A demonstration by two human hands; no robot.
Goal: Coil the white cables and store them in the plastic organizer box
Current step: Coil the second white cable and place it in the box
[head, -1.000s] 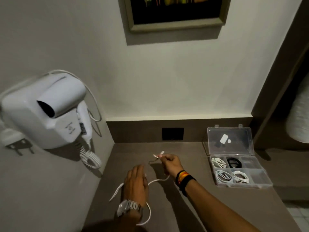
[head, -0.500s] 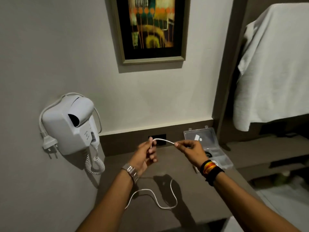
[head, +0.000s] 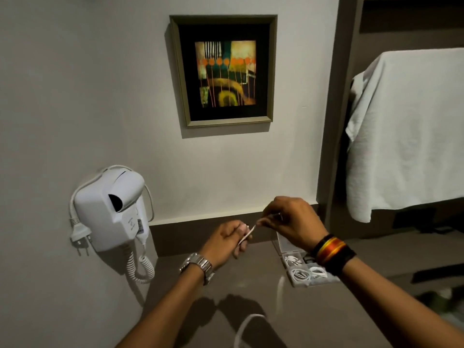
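Both hands are raised above the brown counter (head: 200, 292), close together. My left hand (head: 226, 238) pinches one end of a white cable (head: 247, 234); my right hand (head: 291, 219) grips the same cable a short way along, above and to the right. The rest of the cable hangs down, blurred, and a loop of it shows near the bottom edge. The clear plastic organizer box (head: 301, 282) lies open on the counter below my right wrist, with several coiled white cables in its compartments. My wrist hides part of the box.
A white wall-mounted hair dryer (head: 113, 209) with a curly cord and loose plug hangs at the left. A framed picture (head: 224, 71) is on the wall above. A white towel (head: 406, 131) hangs at the right over a dark shelf.
My hands have drawn closer together and risen, shortening the stretch of cable between them. The view has tilted up, so more wall and less counter shows. The hanging cable swings.
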